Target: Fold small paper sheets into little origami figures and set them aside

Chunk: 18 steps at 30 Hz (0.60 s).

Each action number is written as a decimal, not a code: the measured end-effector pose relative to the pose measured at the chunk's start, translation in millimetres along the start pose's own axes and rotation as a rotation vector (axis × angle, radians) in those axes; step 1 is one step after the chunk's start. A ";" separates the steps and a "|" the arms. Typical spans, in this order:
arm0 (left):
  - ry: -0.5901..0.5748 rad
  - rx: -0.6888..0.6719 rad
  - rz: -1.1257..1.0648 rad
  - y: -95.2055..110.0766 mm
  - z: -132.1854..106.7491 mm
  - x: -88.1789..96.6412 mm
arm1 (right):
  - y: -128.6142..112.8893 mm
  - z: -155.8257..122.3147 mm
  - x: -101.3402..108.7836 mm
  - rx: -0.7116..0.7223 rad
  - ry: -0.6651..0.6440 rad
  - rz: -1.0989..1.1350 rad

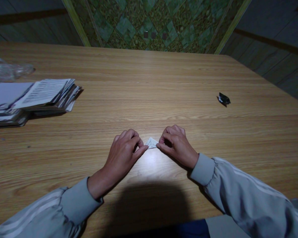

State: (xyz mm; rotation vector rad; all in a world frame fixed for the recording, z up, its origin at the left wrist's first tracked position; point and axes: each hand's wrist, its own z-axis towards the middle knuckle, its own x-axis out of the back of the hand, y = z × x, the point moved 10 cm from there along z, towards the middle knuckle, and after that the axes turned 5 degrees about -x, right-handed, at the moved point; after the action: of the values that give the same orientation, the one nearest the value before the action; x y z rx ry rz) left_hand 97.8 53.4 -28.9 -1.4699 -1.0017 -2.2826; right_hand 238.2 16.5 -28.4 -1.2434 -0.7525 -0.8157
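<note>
A small folded piece of white paper (152,143) lies on the wooden table (149,92) between my two hands. My left hand (124,153) is curled, its thumb and forefinger pinching the paper's left edge. My right hand (175,143) is curled too, its fingertips pressed on the paper's right edge. Most of the paper is hidden under my fingers; only a small triangular part shows. Both arms wear grey sleeves with light stripes.
A stack of printed papers and magazines (32,99) lies at the left. Clear plastic (7,70) sits behind the stack. A small dark folded object (223,99) rests at the right. Beyond the table's far edge is a green patterned floor (151,23).
</note>
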 end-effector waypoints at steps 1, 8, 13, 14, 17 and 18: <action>0.001 0.001 0.000 0.2 0.2 0.1 | 0.0 0.0 0.1 -0.001 -0.001 -0.001; -0.011 0.030 0.029 -0.3 1.4 -0.2 | -1.2 -0.6 1.5 0.003 0.017 -0.038; -0.004 0.020 0.049 0.7 1.6 0.7 | -1.1 -0.6 1.2 -0.002 0.024 -0.057; -0.003 0.016 0.054 1.1 1.8 0.7 | -0.8 -0.5 1.1 -0.005 0.024 -0.059; -0.004 0.015 0.076 1.0 2.6 0.3 | -0.3 -0.3 1.0 -0.009 0.024 -0.062; -0.004 0.009 0.078 1.4 2.9 0.0 | -0.2 -0.3 1.0 -0.009 0.025 -0.062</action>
State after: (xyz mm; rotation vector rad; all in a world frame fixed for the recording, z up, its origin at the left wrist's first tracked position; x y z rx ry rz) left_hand 100.6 54.3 -27.6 -1.4832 -0.9369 -2.2190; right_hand 238.5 16.1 -27.5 -1.2211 -0.7713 -0.8844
